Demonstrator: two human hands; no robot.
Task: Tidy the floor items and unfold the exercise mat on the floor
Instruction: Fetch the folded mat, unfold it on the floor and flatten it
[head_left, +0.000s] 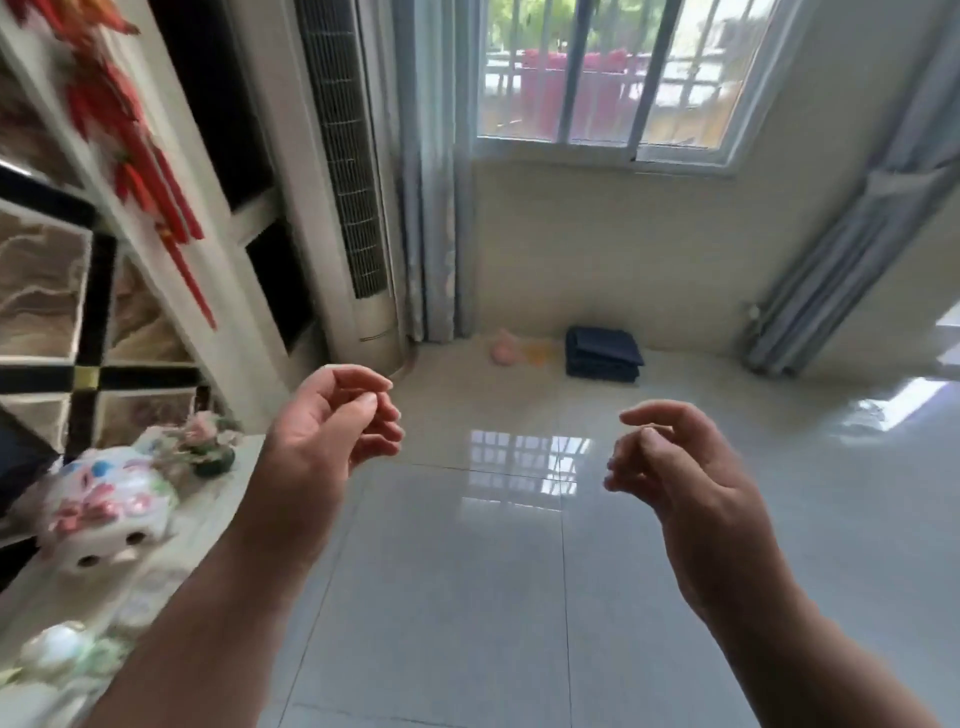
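Nearest the camera, the left hand and the right hand hang in the air with loosely curled fingers; neither grip holds anything. The folded dark mat lies far ahead on the floor by the wall under the window, slightly to the right hand's side. Two small items, pink and orange, lie just left of it.

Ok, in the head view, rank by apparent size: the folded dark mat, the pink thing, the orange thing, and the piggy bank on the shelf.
1. Piggy bank, though it sits nearest the camera, which inflates it.
2. Mat.
3. Pink thing and orange thing: both small, blurred and alike, so I won't rank them.
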